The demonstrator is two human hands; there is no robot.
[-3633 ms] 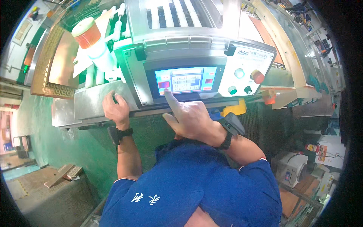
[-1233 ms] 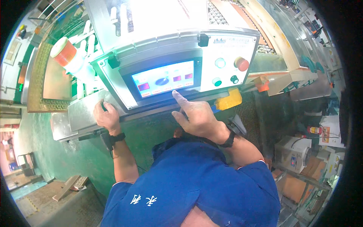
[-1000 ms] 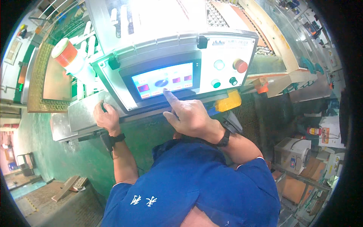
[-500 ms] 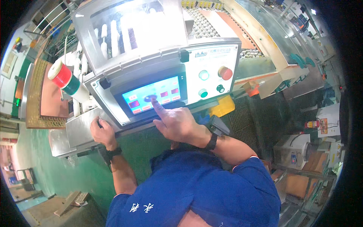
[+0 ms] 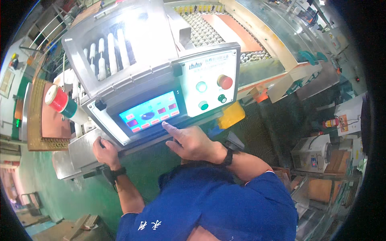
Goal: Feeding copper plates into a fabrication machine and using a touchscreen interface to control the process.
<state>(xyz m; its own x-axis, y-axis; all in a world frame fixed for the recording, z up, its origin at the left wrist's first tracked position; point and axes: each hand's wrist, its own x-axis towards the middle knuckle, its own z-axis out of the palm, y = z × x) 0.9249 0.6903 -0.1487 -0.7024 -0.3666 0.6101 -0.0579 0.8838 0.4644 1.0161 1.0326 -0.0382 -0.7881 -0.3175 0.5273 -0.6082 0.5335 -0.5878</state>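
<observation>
My right hand (image 5: 193, 142) points with its index finger out and the other fingers folded. Its fingertip is at the lower edge of a lit blue touchscreen (image 5: 149, 112); whether it touches the glass I cannot tell. The screen sits in a tilted control panel (image 5: 209, 82), with a red mushroom button (image 5: 224, 82), a green button (image 5: 203, 105), a pale lit button (image 5: 201, 86) and a dark rotary knob (image 5: 222, 98) at its right. My left hand (image 5: 106, 153) rests by the panel's lower left corner, fingers loosely curled and thumb apart, over a metal ledge (image 5: 86, 148), holding nothing.
A red, green and white signal light (image 5: 64, 102) stands left of the panel. Behind it lies a roller conveyor (image 5: 201, 30) carrying a copper-coloured sheet (image 5: 235, 32). A clear-windowed cover (image 5: 120, 44) rises above the screen. A yellow piece (image 5: 232, 116) hangs below the panel.
My right index finger has moved from the middle of the touchscreen down to its lower edge. The view has shifted, so the panel sits lower and further left. My left hand stays at the ledge.
</observation>
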